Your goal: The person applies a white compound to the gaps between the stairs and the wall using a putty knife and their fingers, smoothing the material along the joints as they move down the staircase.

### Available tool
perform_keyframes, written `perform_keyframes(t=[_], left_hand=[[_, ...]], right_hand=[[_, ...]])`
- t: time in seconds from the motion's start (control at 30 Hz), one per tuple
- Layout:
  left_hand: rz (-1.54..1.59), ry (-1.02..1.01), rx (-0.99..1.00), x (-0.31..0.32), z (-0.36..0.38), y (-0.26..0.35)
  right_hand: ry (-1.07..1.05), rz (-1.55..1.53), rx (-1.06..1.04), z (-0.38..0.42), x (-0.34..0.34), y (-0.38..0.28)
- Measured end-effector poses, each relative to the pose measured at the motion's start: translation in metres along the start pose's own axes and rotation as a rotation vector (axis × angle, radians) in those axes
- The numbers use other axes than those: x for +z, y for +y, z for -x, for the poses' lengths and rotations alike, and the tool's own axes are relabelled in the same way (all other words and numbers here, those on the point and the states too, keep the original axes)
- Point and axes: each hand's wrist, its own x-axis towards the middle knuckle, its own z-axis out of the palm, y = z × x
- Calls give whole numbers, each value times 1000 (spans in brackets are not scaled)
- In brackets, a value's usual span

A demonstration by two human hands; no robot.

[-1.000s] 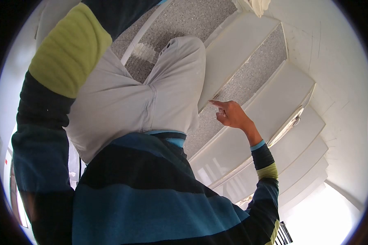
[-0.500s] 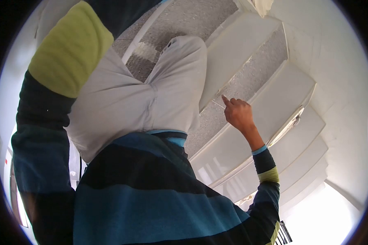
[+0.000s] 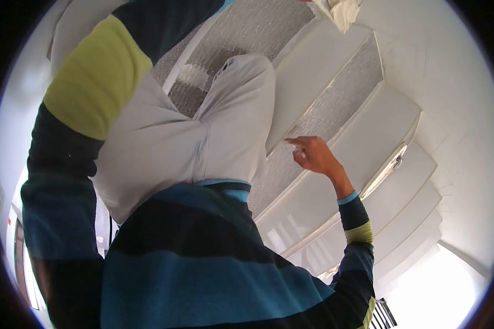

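Note:
My right hand (image 3: pixel 315 156) is over a speckled grey stair tread (image 3: pixel 343 88). Its index finger reaches out to the front edge of the tread, the other fingers are bent, and no object shows in it. My left arm, in a striped sleeve (image 3: pixel 96 77), stretches up past the top of the view, so the left hand is hidden. At the top edge hangs a crumpled cream cloth (image 3: pixel 341 12), with a small reddish bit beside it at the frame border.
White risers (image 3: pixel 379 131) and more steps climb toward the lower right, beside a white wall (image 3: pixel 439 66). A pale crumpled strip (image 3: pixel 385 170) lies along one step. My bent legs in light trousers (image 3: pixel 175 137) take up the middle.
My right hand has moved slightly left and down in the view, its index finger now pointing more leftward. More of the cream cloth has come into view at the top.

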Motion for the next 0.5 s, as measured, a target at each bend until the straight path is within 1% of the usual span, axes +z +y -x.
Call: perform_keyframes(t=[0.03,0.07,0.1,0.17,0.2,0.23,0.27,0.3,0.33,0.37,0.43,0.47,0.5], left_hand=[[-4,1,24,3,4,-4],[-6,1,45,6,11,-6],[-11,-5,53,7,11,-8],[-73,-86,-22,10,10,-15],[-114,-77,-43,11,5,-23],[-123,-87,-28,14,3,-35],[-212,-113,-17,17,1,-45],[-304,-140,-2,22,7,-38],[-300,-129,-33,22,21,-35],[-319,-137,-13,23,23,-33],[-243,-239,-89,23,20,-41],[-255,-239,-79,25,23,-40],[-242,-218,-109,28,25,-41]], right_hand=[[-99,-190,42,3,-4,-4],[-35,-329,100,6,-11,-13],[-25,-325,101,9,-18,-18],[339,-502,12,14,-32,-27],[352,-495,11,15,-39,-30],[521,-493,-7,15,-45,-35],[694,-488,-27,13,-52,-40],[721,-477,-32,11,-59,-45],[732,-509,-43,6,-66,-52],[741,-543,-58,2,-72,-59],[754,-529,-69,-10,-84,-70],[742,-516,-74,-15,-88,-74],[749,-513,-82,-19,-90,-76]])
